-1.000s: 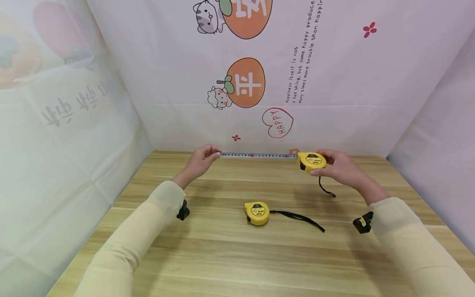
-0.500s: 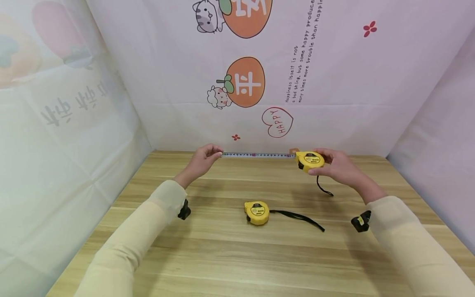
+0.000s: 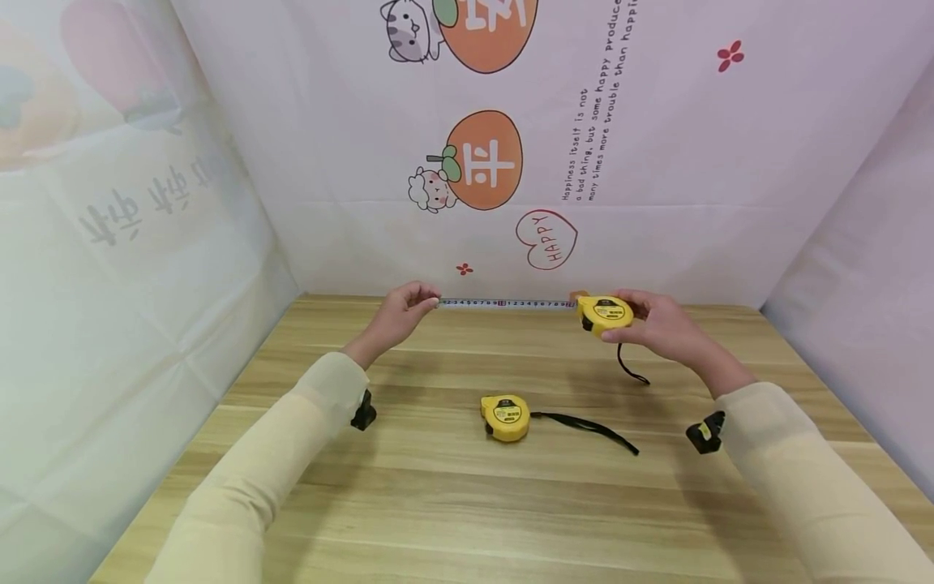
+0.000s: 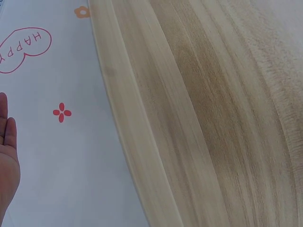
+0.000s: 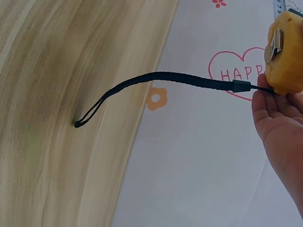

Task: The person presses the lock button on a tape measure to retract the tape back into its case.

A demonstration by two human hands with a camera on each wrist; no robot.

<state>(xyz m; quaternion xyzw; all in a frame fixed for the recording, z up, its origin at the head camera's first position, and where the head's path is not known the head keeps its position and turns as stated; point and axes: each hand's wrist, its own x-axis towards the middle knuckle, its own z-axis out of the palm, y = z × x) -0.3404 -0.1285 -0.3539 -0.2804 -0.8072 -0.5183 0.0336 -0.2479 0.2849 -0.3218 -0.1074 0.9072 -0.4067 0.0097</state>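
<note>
My right hand (image 3: 660, 324) grips a yellow tape measure (image 3: 607, 315) above the back part of the table; its black wrist strap (image 5: 175, 78) dangles below. A length of printed blade (image 3: 503, 304) stretches leftward from the case, level and straight. At the far end of that blade, my left hand (image 3: 397, 315) pinches the tip between thumb and forefinger. Only the edge of the left hand shows in the left wrist view, where the blade is out of sight. A second yellow tape measure (image 3: 506, 418) lies on the table, nearer to me, its strap (image 3: 584, 425) trailing right.
The wood-grain table (image 3: 452, 503) meets a white printed cloth backdrop (image 3: 350, 243) right behind the blade. Cloth also hangs along the left side (image 3: 146, 324) and the right side (image 3: 861, 243). A small black camera sits at each wrist.
My right hand has moved slightly left with the tape measure, and the exposed blade is shorter. The left hand has shifted very slightly right. The second tape measure has stayed put.
</note>
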